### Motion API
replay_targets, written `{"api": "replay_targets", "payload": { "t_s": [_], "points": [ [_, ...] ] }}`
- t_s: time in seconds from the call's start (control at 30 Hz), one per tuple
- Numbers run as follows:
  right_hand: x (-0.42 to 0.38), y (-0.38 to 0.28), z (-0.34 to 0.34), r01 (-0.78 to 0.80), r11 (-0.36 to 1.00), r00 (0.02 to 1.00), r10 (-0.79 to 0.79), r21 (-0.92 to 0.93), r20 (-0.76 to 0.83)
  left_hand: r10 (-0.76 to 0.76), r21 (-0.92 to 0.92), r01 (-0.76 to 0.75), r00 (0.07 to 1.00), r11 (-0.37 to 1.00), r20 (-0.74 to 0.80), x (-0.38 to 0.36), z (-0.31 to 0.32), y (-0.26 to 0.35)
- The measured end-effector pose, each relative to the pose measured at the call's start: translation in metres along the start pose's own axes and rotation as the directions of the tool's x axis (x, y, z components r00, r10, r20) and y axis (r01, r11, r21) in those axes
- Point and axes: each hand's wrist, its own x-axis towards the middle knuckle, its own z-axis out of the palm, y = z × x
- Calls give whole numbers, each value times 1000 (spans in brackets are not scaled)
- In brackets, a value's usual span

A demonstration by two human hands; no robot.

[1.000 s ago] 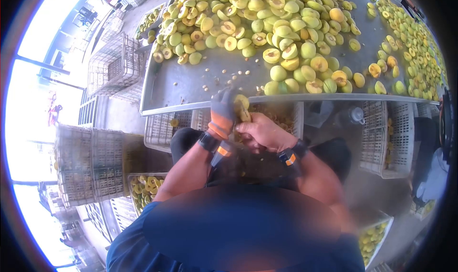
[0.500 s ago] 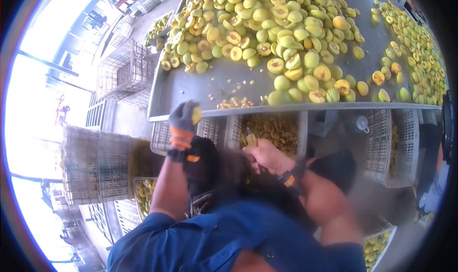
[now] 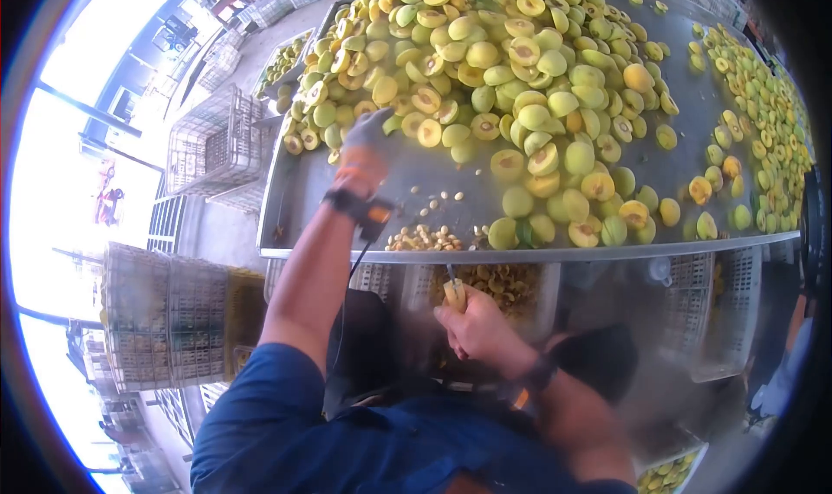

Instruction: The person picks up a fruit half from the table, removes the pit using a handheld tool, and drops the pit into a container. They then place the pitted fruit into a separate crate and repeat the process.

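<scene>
My left hand [image 3: 368,137], in a grey glove with an orange cuff, reaches over the metal table [image 3: 325,204] to the near edge of a heap of halved yellow-green stone fruit [image 3: 485,55]. Its fingers are blurred against the fruit, and I cannot tell what they grip. Below the table edge, my bare right hand [image 3: 485,328] is closed around a small knife [image 3: 455,295] with a pale yellowish handle. The narrow metal tip points up toward the table. Small beige pits [image 3: 425,239] lie along the table's front lip, between the two hands.
Under the table stands a crate of brownish-yellow fruit scraps [image 3: 503,288]. Stacked plastic crates [image 3: 165,316] rise at the left, with another crate [image 3: 212,143] behind. A white crate [image 3: 724,312] stands at right. More fruit [image 3: 784,117] is spread on the table's far right.
My left hand has moved from the table's front edge, where it held a yellow fruit piece, up and forward to the heap. My right hand stays low with the knife.
</scene>
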Motion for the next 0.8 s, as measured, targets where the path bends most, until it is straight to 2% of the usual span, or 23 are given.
{"api": "replay_targets", "payload": {
  "t_s": [0.1,0.2,0.23,0.33,0.43,0.53,0.63,0.73,0.8],
  "points": [
    [5,-5,-1,-6,999,999,5,-45,-35,33,290,-80,986,954,165,38,47,11],
    [7,-3,-6,33,992,997,-41,-119,-61,-55,354,-30,972,935,227,45,53,14],
    [7,-1,-5,71,986,994,-83,-151,-76,-30,340,-86,947,936,319,45,49,12],
    [9,9,-1,127,981,990,-135,-150,-44,2,360,-123,948,925,318,38,48,13],
    [3,5,1,93,977,994,-103,-193,-47,57,342,-166,950,925,307,37,45,12],
    [-2,2,3,115,965,989,-134,-234,-66,48,229,-188,862,955,505,45,40,15],
    [-2,4,2,139,945,984,-165,-298,-66,76,163,-198,828,967,556,38,45,9],
    [4,10,-1,149,920,978,-191,-361,-82,126,73,-208,799,975,587,14,43,7],
    [4,10,0,160,913,975,-206,-374,-88,181,12,-214,852,977,490,-20,40,5]
  ]
}}
